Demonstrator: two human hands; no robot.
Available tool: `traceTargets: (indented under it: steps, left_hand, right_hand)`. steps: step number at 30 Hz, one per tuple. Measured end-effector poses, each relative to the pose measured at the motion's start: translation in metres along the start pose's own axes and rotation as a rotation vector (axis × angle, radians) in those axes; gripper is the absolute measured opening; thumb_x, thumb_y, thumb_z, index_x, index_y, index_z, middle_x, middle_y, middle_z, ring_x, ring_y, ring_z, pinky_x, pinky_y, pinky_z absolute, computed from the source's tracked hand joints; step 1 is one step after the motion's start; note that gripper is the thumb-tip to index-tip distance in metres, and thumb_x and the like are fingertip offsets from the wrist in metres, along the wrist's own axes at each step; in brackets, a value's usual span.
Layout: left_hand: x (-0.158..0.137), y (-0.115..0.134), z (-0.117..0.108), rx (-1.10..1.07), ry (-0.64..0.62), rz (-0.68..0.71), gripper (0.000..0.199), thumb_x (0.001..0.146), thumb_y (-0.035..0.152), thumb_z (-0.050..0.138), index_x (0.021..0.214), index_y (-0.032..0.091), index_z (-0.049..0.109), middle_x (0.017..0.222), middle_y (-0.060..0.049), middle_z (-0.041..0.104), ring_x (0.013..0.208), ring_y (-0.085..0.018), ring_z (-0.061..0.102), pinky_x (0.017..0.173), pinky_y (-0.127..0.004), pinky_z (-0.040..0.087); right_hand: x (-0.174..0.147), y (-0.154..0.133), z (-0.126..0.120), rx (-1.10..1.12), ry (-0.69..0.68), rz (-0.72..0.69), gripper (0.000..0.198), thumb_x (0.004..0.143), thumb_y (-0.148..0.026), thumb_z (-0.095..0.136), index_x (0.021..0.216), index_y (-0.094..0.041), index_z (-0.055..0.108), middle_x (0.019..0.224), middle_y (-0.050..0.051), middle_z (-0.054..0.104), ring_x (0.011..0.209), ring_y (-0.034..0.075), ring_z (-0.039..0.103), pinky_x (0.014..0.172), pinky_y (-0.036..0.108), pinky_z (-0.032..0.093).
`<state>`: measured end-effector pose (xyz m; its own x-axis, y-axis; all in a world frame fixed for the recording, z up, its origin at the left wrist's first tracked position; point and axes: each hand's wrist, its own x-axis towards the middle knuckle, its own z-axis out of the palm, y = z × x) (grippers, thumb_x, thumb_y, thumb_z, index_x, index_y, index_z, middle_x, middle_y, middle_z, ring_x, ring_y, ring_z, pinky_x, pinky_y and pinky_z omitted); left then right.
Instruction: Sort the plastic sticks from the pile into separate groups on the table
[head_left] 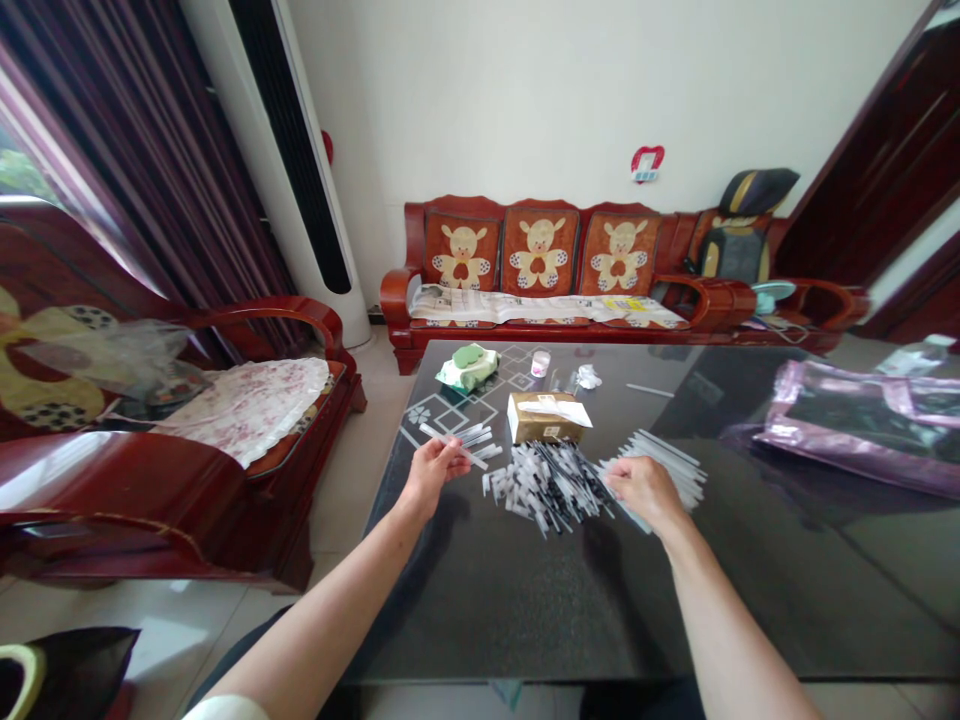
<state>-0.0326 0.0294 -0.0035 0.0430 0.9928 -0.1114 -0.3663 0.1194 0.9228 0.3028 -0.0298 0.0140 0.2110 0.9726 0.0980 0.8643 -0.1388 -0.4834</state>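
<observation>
My left hand (435, 472) is closed around a slim whitish translucent tube (475, 460), like a pen barrel, held slanting above the table's left part. Several similar tubes (474, 434) lie just beyond it. At the right, my right hand (646, 488) has its fingers pinched together at the near left side of a fanned stack of pale tubes (675, 470). Whatever is between those fingertips is too small to make out. Between my hands spreads a heap of thin black-and-white pen-like pieces (555, 485), some with clear or whitish ends.
Behind the heap stands a gold tissue box (546, 420). Farther back are a green wipes pack (469, 368), a small white-pink tub (540, 363), crumpled tissue (589, 376) and one loose stick (649, 390). A clear purple-edged bag (840, 455) lies at the right of the dark table (495, 610).
</observation>
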Motion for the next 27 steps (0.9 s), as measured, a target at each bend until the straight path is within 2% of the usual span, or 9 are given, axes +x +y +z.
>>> traceTargets:
  steps: [3,6,12,20,22,24,27]
  left_hand:
    - [-0.002,-0.001,0.002,0.02,-0.023,-0.004,0.038,0.067,0.042,0.078,0.082,0.011,0.061,0.071,-0.006,0.069,0.059,-0.013,0.064,0.06,-0.026,0.054]
    - [-0.006,-0.003,0.004,0.037,-0.053,-0.015,0.04,0.067,0.044,0.077,0.083,0.011,0.061,0.073,-0.007,0.069,0.06,-0.014,0.064,0.062,-0.028,0.054]
    - [-0.013,-0.008,0.009,0.044,-0.156,-0.045,0.042,0.068,0.044,0.076,0.091,0.012,0.061,0.078,-0.008,0.069,0.063,-0.016,0.066,0.064,-0.029,0.053]
    - [-0.022,-0.008,0.015,0.057,-0.299,-0.086,0.042,0.071,0.042,0.075,0.096,0.014,0.057,0.084,-0.01,0.069,0.07,-0.018,0.066,0.065,-0.029,0.053]
    - [-0.024,-0.008,0.018,0.056,-0.331,-0.087,0.043,0.07,0.043,0.075,0.096,0.014,0.056,0.085,-0.01,0.069,0.071,-0.018,0.066,0.065,-0.03,0.053]
    - [-0.027,-0.008,0.021,0.059,-0.365,-0.087,0.043,0.07,0.044,0.075,0.094,0.014,0.057,0.085,-0.01,0.069,0.071,-0.018,0.066,0.064,-0.03,0.053]
    - [-0.032,-0.009,0.027,0.074,-0.421,-0.081,0.039,0.07,0.042,0.076,0.088,0.013,0.06,0.085,-0.009,0.068,0.069,-0.016,0.064,0.063,-0.028,0.053]
  right_hand:
    - [0.0,0.001,-0.005,-0.151,0.023,0.034,0.019,0.071,-0.027,0.056,0.055,-0.02,0.064,0.056,0.003,0.064,0.056,0.016,0.057,0.051,0.025,0.032]
    - [-0.001,-0.004,-0.001,-0.212,0.009,0.068,0.018,0.072,-0.028,0.056,0.059,-0.022,0.067,0.064,0.004,0.068,0.065,0.018,0.059,0.053,0.026,0.031]
    - [-0.002,-0.017,0.018,-0.211,-0.034,0.087,0.02,0.075,-0.028,0.054,0.063,-0.022,0.069,0.072,0.005,0.07,0.071,0.019,0.062,0.054,0.026,0.031]
    - [-0.002,-0.031,0.036,-0.191,0.028,-0.001,0.022,0.079,-0.032,0.054,0.064,-0.022,0.068,0.071,0.006,0.069,0.07,0.02,0.062,0.054,0.027,0.031]
    - [-0.005,-0.04,0.039,-0.098,0.066,-0.054,0.025,0.081,-0.036,0.053,0.066,-0.021,0.067,0.067,0.006,0.068,0.067,0.019,0.062,0.055,0.027,0.033]
    - [-0.011,-0.054,0.044,0.12,0.017,-0.115,0.033,0.085,-0.041,0.049,0.066,-0.02,0.064,0.061,0.005,0.065,0.058,0.017,0.06,0.053,0.026,0.036]
    - [-0.024,-0.079,0.056,0.576,-0.281,-0.135,0.042,0.088,-0.051,0.044,0.068,-0.018,0.06,0.058,0.003,0.064,0.046,0.014,0.057,0.046,0.024,0.039]
